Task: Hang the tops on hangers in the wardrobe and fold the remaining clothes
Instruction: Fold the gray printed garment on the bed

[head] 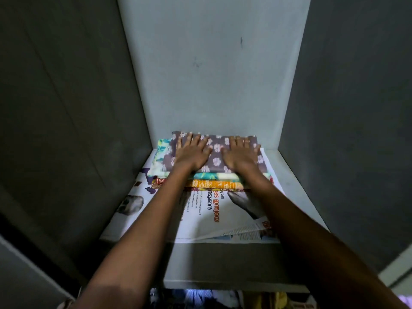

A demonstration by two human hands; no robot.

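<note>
Both hands are flat on the stack now, deep in the wardrobe at twelve o'clock. The left hand (193, 152) has its fingers straight and a little spread, pressing the top piece; the right hand (242, 153) mirrors it at three o'clock of the left, fingers straight and fanned, nothing pinched. Under them lies the grey floral cloth (215, 160), folded, topmost on a pile: a teal print (207, 175) beneath, an orange piece (214, 184) under that. The pile sits on newspaper (200, 217) lining the shelf (298, 192), pushed near the back wall. At six o'clock, below the shelf edge, more garments (200, 297) show, too dark to tell apart.

This looks like the settling step, squaring a folded piece onto the pile. To do it well: press evenly with both palms, smooth outward toward nine and three, and line the front fold up with the layers below. The teal one juts out at nine o'clock, so a nudge there would tidy the stack. Lift off straight up, or the top cloth drags.
</note>
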